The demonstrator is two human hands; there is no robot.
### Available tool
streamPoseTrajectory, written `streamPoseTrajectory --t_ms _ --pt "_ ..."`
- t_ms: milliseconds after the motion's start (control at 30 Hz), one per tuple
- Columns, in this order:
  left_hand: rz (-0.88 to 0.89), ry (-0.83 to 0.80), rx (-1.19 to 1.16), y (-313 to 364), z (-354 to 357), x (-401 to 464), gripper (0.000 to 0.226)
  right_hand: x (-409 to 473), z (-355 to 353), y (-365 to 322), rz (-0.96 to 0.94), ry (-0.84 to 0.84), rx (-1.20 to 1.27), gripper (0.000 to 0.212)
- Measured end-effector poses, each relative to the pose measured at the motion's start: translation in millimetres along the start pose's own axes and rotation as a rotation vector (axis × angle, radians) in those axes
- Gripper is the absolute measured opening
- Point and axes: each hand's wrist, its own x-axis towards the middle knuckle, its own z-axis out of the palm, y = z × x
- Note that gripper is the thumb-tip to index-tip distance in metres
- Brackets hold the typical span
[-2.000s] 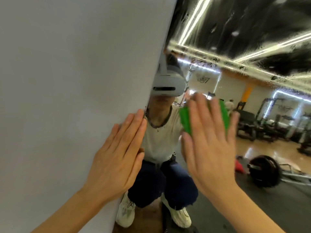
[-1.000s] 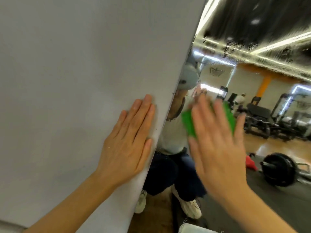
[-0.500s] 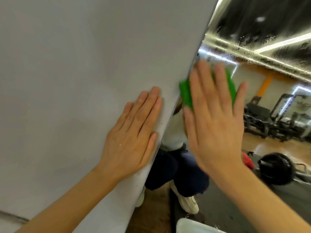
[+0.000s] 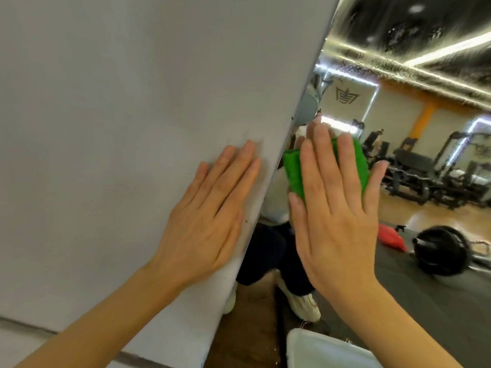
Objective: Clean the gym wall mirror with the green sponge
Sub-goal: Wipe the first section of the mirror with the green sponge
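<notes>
Wall (image 4: 111,107): a plain pale grey panel fills the left half of the head view, its edge running on a slant from top right to bottom centre.
Mirror (image 4: 414,309): the gym wall mirror takes the right half, meeting the grey wall along that slanted edge; wet streaks and droplets show across its upper part, and it reflects a gym floor, ceiling light strips and a crouched person in dark trousers and white shoes.
Reflected gear: a black barbell plate (image 4: 437,251) lies on the dark mat at lower right, with a red object (image 4: 390,239) just beside it; weight machines (image 4: 430,179) stand further back.
White container (image 4: 326,351): its rim shows at the bottom edge, under the right forearm; what it is I cannot tell.
Left hand (image 4: 204,221): lies flat on the grey wall near the mirror's edge, fingers (image 4: 236,166) straight and close together, holding nothing.
Right hand (image 4: 337,216): presses flat toward the mirror with 4 straight fingers spread over the sponge, thumb out to the left.
Green sponge (image 4: 293,171): held against the glass under the right hand's fingers, close to the mirror's left edge; green shows on both sides of the fingers.
</notes>
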Motion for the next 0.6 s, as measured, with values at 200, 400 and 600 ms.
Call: streamPoseTrajectory --t_ms 200,400,600 --pt "0.02 -0.011 0.036 1.0 7.6 -12.4 0.061 -80.0 16.6 -25.4 -0.162 -0.156 -0.046 0.071" --pt "0.035 -0.026 0.036 0.3 6.1 -12.6 0.056 -67.7 12.4 -24.4 -0.173 -0.132 -0.046 0.068" --pt "0.017 -0.007 0.005 0.8 6.5 -13.2 0.052 -61.9 23.0 -39.3 -0.041 -0.082 -0.047 0.075"
